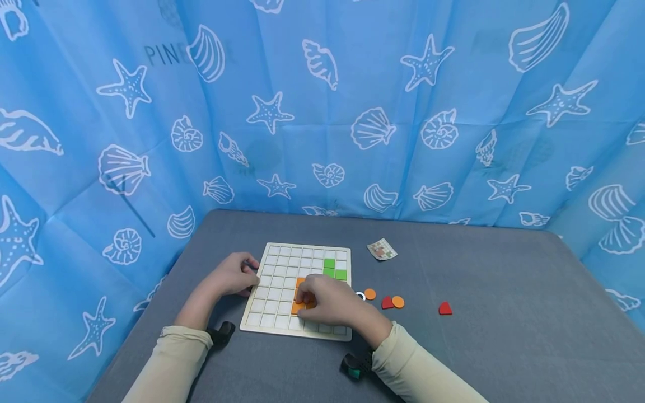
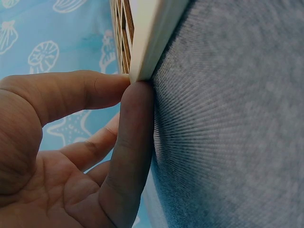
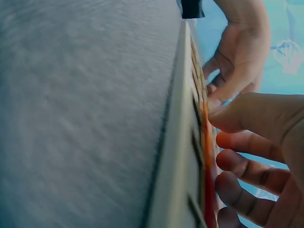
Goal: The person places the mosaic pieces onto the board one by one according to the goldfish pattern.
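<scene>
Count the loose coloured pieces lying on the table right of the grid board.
4: an orange disc nearest the board, a red piece touching a second orange disc, and another red piece farther right. The right hand may hide more.
</scene>
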### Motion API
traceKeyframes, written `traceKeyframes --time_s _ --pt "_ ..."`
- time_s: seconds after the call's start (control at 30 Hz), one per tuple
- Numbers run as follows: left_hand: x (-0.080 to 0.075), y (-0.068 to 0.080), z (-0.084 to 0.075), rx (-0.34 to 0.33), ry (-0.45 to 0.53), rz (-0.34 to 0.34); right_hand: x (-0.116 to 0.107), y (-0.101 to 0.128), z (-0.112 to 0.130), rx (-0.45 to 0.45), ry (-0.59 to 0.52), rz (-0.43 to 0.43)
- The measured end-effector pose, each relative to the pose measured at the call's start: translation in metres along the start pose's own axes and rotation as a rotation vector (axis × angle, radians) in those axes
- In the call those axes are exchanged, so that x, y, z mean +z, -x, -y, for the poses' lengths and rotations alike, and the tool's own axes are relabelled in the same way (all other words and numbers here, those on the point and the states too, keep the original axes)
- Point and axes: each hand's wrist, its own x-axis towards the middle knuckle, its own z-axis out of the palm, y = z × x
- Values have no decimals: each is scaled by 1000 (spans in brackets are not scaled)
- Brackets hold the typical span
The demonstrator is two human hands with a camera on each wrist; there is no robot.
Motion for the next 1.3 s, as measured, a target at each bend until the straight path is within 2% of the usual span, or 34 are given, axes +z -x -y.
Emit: traceKeyframes --time_s 0.27,0.4,0.6,0.97,1.13,1.3 --pt "2 0 -2 -7 -10 -2 -25 13 -12 -10 -131 -40" --pt "2 -1 -4 -11 -17 -4 -42 28 -23 14 -142 -68" --pt "2 -2 -4 -12 -23 -8 -58 56 -50 92 -112 -108" --pt "4 -1 -5 -24 -20 1 -64 105 -92 241 7 -150" --pt "3 2 -7 -23 -11 6 -66 116 -100 250 22 -146" --pt "2 5 -6 -16 -9 6 -67 116 -101 277 50 -116"
